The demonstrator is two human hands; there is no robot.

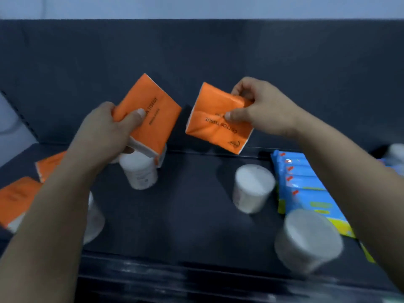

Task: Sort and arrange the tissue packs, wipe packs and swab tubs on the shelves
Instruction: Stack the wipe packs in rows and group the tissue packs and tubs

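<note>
My left hand (105, 132) grips an orange tissue pack (150, 114), lifted and tilted above the dark shelf (179, 215). My right hand (260, 108) pinches a second orange tissue pack (214, 125) by its top edge, also in the air. Two more orange tissue packs (15, 197) (49, 165) lie at the shelf's left. White swab tubs stand at centre-left (140, 171), centre-right (251, 189) and front right (308, 239). A row of blue wipe packs (303, 184) lies on the right.
Another white tub (94, 219) is partly hidden behind my left forearm. The shelf's glossy front lip (196, 278) runs below. The dark back panel (196, 57) rises behind. Blurred items (395, 154) sit at the far right.
</note>
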